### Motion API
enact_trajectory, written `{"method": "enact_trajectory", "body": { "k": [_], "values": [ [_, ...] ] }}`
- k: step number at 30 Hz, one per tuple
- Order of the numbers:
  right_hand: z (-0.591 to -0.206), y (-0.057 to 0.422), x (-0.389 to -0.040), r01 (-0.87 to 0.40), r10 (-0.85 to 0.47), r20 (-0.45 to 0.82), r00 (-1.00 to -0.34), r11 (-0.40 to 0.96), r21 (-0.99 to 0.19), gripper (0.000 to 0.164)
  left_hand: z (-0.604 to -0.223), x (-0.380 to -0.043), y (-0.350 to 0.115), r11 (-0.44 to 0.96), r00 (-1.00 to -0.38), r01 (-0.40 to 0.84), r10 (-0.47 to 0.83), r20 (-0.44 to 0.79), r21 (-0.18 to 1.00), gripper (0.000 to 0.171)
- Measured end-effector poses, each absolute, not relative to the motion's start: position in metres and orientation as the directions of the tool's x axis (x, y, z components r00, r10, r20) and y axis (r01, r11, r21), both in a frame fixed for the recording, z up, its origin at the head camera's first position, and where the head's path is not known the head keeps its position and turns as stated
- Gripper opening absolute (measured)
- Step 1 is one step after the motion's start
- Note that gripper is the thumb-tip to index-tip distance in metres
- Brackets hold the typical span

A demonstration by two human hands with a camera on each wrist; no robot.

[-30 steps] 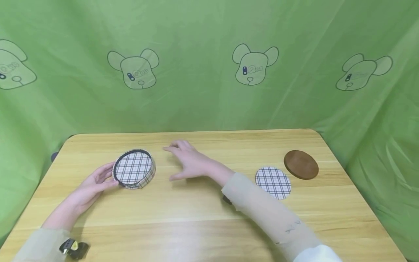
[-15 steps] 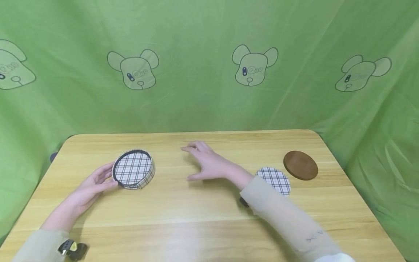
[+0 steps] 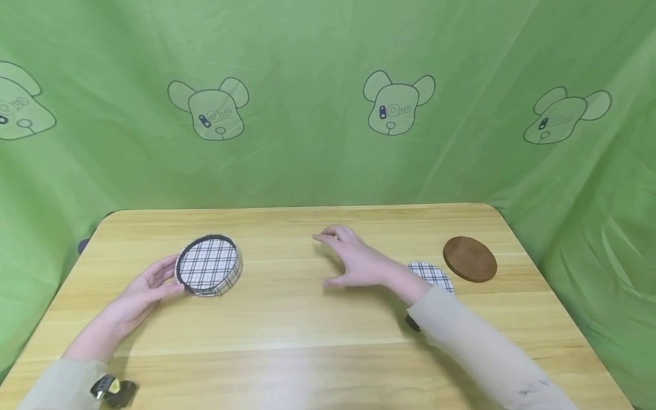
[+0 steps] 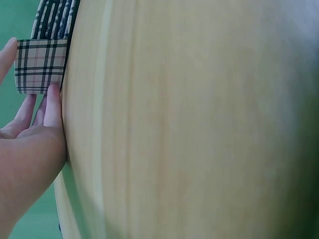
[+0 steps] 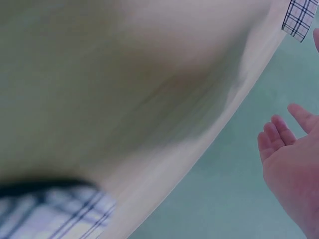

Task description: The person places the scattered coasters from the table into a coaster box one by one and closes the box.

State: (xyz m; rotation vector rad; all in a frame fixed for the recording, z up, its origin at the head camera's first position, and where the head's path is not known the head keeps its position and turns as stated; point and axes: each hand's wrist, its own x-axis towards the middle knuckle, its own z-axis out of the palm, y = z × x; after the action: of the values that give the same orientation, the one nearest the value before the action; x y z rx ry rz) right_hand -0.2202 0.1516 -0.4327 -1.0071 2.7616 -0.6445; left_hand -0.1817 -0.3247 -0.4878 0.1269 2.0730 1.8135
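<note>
A round plaid coaster holder (image 3: 209, 265) with a dark inner rim stands at the left of the table, a plaid coaster lying face up inside it. My left hand (image 3: 140, 297) grips its left side between thumb and fingers. In the left wrist view, the holder's plaid side (image 4: 41, 64) sits between the thumb and fingers, with dark edges showing above it. Holding nothing, my right hand (image 3: 353, 262) hovers right of the table's middle, fingers spread from the thumb. Behind its wrist lies a loose plaid coaster (image 3: 433, 275), partly hidden by the arm.
A round brown coaster (image 3: 470, 259) lies at the right, beyond the loose plaid one. The wooden table (image 3: 287, 319) has rounded back corners, and a green curtain (image 3: 307, 159) hangs behind and at both sides. A black strap device (image 3: 115, 390) is on the left sleeve.
My right hand has moved right, away from the coaster holder, its forearm now covering more of the loose plaid coaster. The left hand and the holder have stayed in place.
</note>
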Motion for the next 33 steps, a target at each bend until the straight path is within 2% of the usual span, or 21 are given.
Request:
{"method": "enact_trajectory", "body": {
  "k": [18, 33],
  "values": [
    [-0.443, 0.207, -0.196, -0.551, -0.594, 0.025, -0.804, 0.729, -0.406, 0.102, -0.488, -0.181, -0.324, 0.159, -0.920, -0.184, 0.319, -0.227, 0.970, 0.084],
    [-0.444, 0.243, -0.180, -0.518, -0.555, 0.048, -0.831, 0.739, -0.431, 0.082, -0.487, -0.181, -0.325, 0.141, -0.923, -0.181, 0.318, -0.217, 0.973, 0.082]
  ]
}}
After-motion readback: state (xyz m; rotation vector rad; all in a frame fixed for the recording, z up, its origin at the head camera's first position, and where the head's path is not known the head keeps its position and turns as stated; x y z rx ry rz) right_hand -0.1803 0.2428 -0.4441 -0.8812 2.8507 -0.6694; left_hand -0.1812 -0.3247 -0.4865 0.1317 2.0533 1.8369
